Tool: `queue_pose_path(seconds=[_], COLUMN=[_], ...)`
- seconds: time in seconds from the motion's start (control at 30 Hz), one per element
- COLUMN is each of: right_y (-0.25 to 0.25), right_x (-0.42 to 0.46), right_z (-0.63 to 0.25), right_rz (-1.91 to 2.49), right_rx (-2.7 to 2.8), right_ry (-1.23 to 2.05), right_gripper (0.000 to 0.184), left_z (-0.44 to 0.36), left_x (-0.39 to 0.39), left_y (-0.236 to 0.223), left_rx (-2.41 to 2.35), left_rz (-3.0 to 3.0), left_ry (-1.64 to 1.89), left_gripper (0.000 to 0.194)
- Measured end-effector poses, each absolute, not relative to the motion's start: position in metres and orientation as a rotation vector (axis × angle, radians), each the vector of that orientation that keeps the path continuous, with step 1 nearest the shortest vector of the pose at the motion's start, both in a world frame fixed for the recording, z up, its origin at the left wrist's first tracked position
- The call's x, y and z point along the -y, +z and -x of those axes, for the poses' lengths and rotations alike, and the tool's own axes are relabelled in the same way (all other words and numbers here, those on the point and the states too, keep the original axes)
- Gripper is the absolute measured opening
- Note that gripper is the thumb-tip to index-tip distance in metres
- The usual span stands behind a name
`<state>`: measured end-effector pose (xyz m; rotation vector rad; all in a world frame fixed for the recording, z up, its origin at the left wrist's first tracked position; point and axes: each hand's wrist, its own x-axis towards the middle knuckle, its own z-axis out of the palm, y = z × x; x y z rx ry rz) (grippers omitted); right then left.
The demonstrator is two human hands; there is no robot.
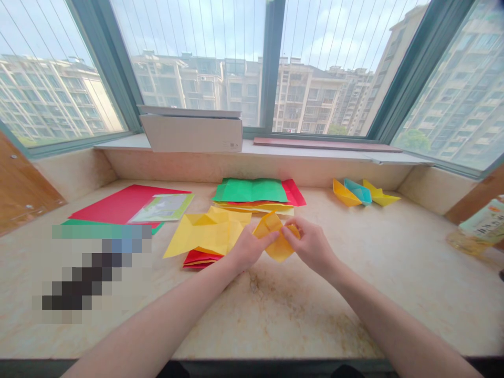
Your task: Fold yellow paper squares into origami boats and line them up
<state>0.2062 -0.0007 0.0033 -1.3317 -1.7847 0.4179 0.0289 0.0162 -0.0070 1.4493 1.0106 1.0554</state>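
Note:
A small piece of folded yellow paper is held up between my two hands over the counter. My left hand grips its left side, thumb pressed across the front. At its right edge my right hand pinches the paper between thumb and fingers. Just left of my left hand lie creased yellow sheets, partly over folded red paper. Behind my hands is a stack with a creased green sheet on top and red and yellow sheets under it.
Folded paper boats, yellow and blue among them, stand at the back right. Red sheets and a clear packet lie left. A bottle stands far right, a white box on the sill.

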Motion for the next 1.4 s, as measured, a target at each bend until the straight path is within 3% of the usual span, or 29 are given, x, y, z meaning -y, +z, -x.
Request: queue_pose_path(seconds=[0.17,0.27,0.4,0.9,1.1,1.4], right_y=[0.011,0.013,0.009,0.002,0.003,0.013], right_x=[-0.003,-0.006,-0.01,-0.012,-0.013,-0.011], right_z=[-0.209,-0.213,-0.222,-0.222,-0.225,-0.237], right_rz=[1.057,0.889,0.797,0.825,0.838,0.871], right_rx=[1.719,1.751,1.762,1.83,1.79,1.979], right_ry=[0.951,1.092,1.189,0.831,0.799,0.798], right_gripper=[0.045,0.058,0.059,0.033,0.044,0.035], left_z=[-0.029,-0.027,-0.028,-0.026,-0.029,-0.027], left_x=[-0.016,-0.017,-0.02,-0.017,-0.014,-0.018], left_y=[-0.003,0.001,0.002,0.005,0.004,0.009], left_rx=[-1.025,-1.004,-0.923,-0.878,-0.918,-1.109], left_rz=[-1.365,-1.282,-1.171,-1.329,-1.244,-1.247], left_ry=[1.144,1.181,1.236,1.17,1.205,1.217], left_gripper=[0.033,0.038,0.041,0.035,0.034,0.029])
